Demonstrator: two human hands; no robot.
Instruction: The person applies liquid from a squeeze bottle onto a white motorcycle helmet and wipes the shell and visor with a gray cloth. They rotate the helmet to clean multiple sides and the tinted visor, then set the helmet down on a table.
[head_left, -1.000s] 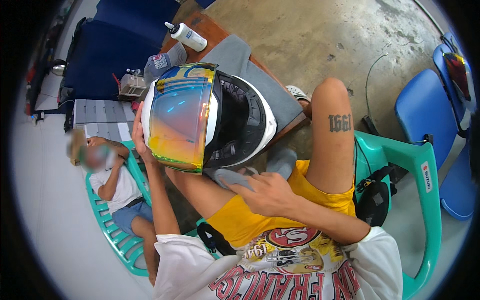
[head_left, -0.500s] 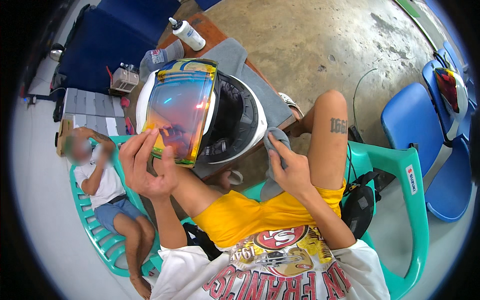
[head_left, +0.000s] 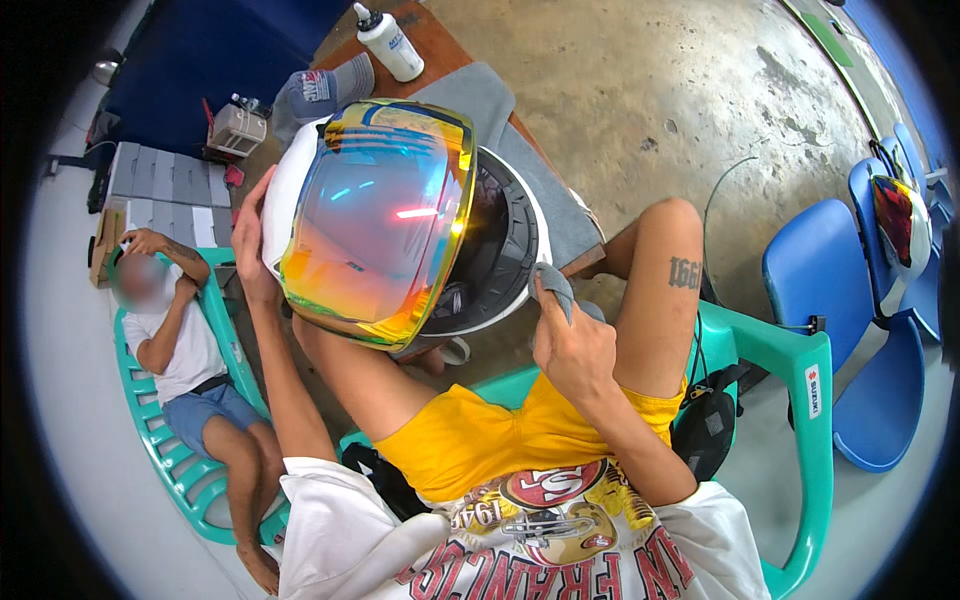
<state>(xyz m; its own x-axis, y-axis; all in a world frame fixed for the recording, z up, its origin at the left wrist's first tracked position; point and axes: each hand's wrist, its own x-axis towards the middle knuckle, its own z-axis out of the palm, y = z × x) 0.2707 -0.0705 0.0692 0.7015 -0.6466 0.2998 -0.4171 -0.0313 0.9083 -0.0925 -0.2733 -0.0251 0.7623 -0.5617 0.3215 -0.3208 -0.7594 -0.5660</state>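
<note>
Head view: the left hand (head_left: 254,238) lies open along the left side of the helmet (head_left: 375,225), seemingly bracing it on the table (head_left: 430,42) over a grey towel (head_left: 562,205) that likely cushions it; the right hand (head_left: 577,350) grips a grey cloth (head_left: 553,286) at its near right rim. Farther off stands a white squeeze bottle (head_left: 393,48), contents hidden.

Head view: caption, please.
Left hand on white helmet with iridescent visor; right hand holding gray cloth at the helmet's edge.
</note>
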